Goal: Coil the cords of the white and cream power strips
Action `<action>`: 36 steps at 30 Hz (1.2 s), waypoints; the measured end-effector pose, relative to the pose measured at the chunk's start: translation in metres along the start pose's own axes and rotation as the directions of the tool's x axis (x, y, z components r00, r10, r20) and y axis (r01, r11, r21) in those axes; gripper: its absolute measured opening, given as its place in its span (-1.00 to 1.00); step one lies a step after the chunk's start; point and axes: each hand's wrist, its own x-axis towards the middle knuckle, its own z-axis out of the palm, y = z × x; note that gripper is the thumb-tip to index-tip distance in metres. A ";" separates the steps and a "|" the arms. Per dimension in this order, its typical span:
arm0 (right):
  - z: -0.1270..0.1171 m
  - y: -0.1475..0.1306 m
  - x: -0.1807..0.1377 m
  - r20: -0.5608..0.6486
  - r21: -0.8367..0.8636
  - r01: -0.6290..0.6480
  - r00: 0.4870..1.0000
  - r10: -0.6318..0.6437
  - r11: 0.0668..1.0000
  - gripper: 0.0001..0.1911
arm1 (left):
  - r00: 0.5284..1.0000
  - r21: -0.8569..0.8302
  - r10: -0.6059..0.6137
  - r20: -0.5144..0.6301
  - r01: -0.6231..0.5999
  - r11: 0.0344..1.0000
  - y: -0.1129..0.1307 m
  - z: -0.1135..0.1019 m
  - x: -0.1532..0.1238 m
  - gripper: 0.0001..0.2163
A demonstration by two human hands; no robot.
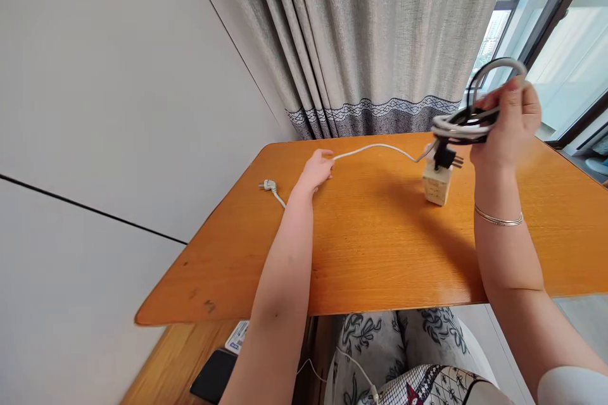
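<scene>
My right hand (513, 115) is raised over the right side of the table, closed around a coiled bundle of black and white cables (463, 130). A black plug (445, 157) with metal prongs dangles from that bundle. Behind the plug, a small cream-coloured power strip block (436, 185) stands on the table, partly hidden. From near it, a white power cord (380, 145) runs left to my left hand (318, 171), whose fingers close on it low over the tabletop. Past my left hand the cord continues to a white plug (270, 185) lying at the left.
The orange wooden table (380, 253) stands against a white panelled wall (118, 76). Grey curtains (389, 31) hang behind it, with a window (494, 31) at the right. Below the front edge, a black phone-like object (213, 376) and a thin white cable (356, 364) are visible.
</scene>
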 end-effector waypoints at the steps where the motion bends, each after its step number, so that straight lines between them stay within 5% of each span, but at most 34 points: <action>1: 0.008 -0.005 -0.009 0.110 0.022 -0.074 0.991 0.071 0.997 -0.61 | 0.996 -0.061 0.066 -0.053 -0.069 0.996 0.004 0.001 0.000 -0.74; 4: 0.031 -0.019 -0.038 0.382 -0.036 -0.271 0.886 0.264 0.962 -0.54 | 0.931 -0.248 0.336 -0.140 -0.362 0.899 0.020 0.005 -0.009 -0.76; 6: 0.042 -0.025 -0.052 0.493 -0.081 -0.301 0.817 0.300 0.950 -0.51 | 0.840 -0.345 0.531 -0.112 -0.534 0.772 0.035 0.010 -0.027 -0.81; 9: 0.050 -0.029 -0.063 0.616 -0.157 -0.148 0.758 0.214 0.976 -0.48 | 0.689 -0.470 0.723 -0.056 -0.657 0.590 0.055 0.019 -0.061 -0.72; 14: 0.048 -0.030 -0.067 0.686 -0.384 0.163 0.709 0.163 0.909 -0.50 | 0.590 -0.552 0.802 -0.094 -0.701 0.452 0.065 0.031 -0.087 -0.70; 18: 0.041 -0.022 -0.062 0.621 -0.537 0.223 0.757 0.203 0.813 -0.50 | 0.580 -0.539 0.812 -0.060 -0.704 0.463 0.055 0.033 -0.073 -0.53; 20: 0.036 -0.013 -0.055 0.555 -0.547 0.181 0.810 0.192 0.817 -0.50 | 0.589 -0.556 0.805 0.070 -0.647 0.521 0.048 0.036 -0.065 -0.41; 25: 0.018 0.016 -0.028 0.184 -0.331 -0.228 0.936 0.299 0.916 -0.51 | 0.576 -0.558 0.715 0.396 -0.467 0.686 0.034 0.062 -0.059 0.06; 28: 0.011 0.028 -0.018 -0.022 -0.088 -0.412 0.911 0.411 0.907 -0.57 | 0.610 -0.578 0.685 0.399 -0.413 0.704 0.028 0.083 -0.062 0.22; 31: 0.011 0.030 -0.017 -0.061 0.001 -0.432 0.900 0.431 0.902 -0.62 | 0.643 -0.593 0.668 0.374 -0.388 0.706 0.019 0.097 -0.062 0.29; 36: 0.007 0.036 -0.016 -0.124 0.069 -0.408 0.902 0.414 0.910 -0.65 | 0.688 -0.558 0.543 0.481 -0.238 0.795 0.003 0.109 -0.059 -0.02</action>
